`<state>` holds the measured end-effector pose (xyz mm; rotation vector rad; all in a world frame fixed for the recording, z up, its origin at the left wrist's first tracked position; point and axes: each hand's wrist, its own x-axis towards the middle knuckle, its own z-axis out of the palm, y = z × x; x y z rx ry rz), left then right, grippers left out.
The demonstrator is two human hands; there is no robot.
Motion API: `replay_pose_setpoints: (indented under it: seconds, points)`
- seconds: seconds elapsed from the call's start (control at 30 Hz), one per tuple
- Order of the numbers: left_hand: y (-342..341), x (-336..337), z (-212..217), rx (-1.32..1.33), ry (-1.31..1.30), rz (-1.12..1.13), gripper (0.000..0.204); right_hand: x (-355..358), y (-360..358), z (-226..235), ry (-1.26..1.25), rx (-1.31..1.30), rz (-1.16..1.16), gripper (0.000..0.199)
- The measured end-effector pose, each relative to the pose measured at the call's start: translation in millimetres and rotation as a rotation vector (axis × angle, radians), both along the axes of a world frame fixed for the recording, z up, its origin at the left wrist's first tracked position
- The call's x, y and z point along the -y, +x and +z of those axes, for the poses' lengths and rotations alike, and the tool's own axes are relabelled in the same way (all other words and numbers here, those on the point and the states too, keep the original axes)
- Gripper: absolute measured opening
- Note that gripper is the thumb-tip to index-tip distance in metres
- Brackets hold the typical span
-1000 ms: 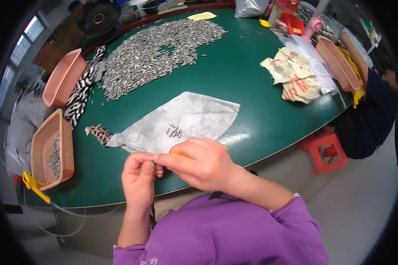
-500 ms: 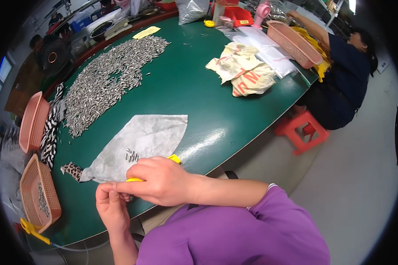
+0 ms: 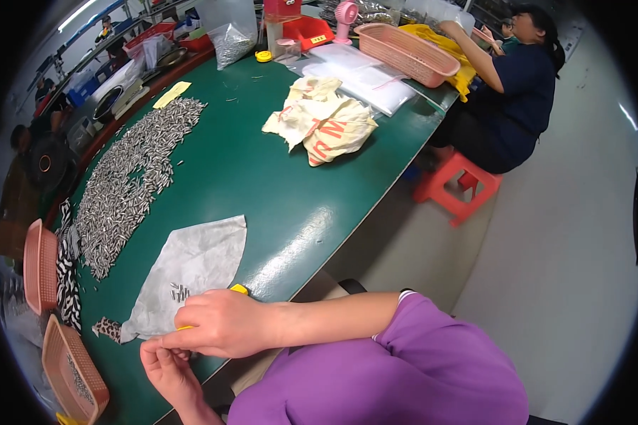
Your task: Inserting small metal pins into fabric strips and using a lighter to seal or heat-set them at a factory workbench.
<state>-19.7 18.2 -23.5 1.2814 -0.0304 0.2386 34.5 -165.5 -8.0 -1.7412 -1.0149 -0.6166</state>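
Note:
My right hand (image 3: pixel 227 326) is closed around a yellow tool (image 3: pixel 239 290); only small yellow bits stick out of the fist, and its kind is hidden. Pinched fingers of my left hand (image 3: pixel 169 372) meet the right fingertips just off the table's near edge. Whatever lies between those fingertips is hidden. Beyond the hands spreads a grey-white cloth (image 3: pixel 200 251), with a few short silvery metal pins (image 3: pixel 179 292) on it. A leopard-print cloth (image 3: pixel 108 328) touches its left corner. Farther off lies a broad pile of such pins (image 3: pixel 131 177).
Pink baskets (image 3: pixel 41 265) line the left edge; the nearer basket (image 3: pixel 53 354) holds some pins. A crumpled cream cloth bag (image 3: pixel 326 120), clear plastic bags (image 3: pixel 361 78) and another pink basket (image 3: pixel 407 53) occupy the far side. A person (image 3: pixel 521 85) sits on a red stool (image 3: pixel 457 188) at the right.
My view has turned, so the table's far things sit farther left in the picture and more of the seated person shows. Both hands stay together, the right still closed on the yellow tool.

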Motion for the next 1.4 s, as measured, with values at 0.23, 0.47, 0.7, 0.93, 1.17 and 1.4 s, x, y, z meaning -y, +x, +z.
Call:
replay_pose_setpoints:
  seconds: [0.23,0.47,0.7,0.93,1.17,1.4]
  points:
    - [-0.2,1.0,-0.1,0.015,0.045,-0.017,0.019,2.2,-1.2,-0.9,-0.022,0.046,-0.031,0.03]
    - [-1.6,5.5,4.3,-0.008,0.046,-0.017,0.02,5.4,-1.8,-1.5,-0.121,0.107,-0.08,0.037]
    - [-1.9,7.9,9.4,-0.015,0.059,-0.057,0.012,5.6,1.8,5.9,-0.102,0.055,-0.079,0.04]
    - [-3.6,6.1,10.7,-0.007,-0.07,-0.123,0.011,5.8,1.9,12.4,-0.083,0.004,-0.03,0.037]
    - [-4.6,6.7,10.5,0.012,-0.051,-0.114,0.009,5.1,3.0,10.6,-0.115,0.037,0.009,0.035]
    - [-2.2,4.8,11.9,0.021,0.006,-0.157,0.008,5.0,3.7,13.8,-0.148,0.056,-0.013,0.033]
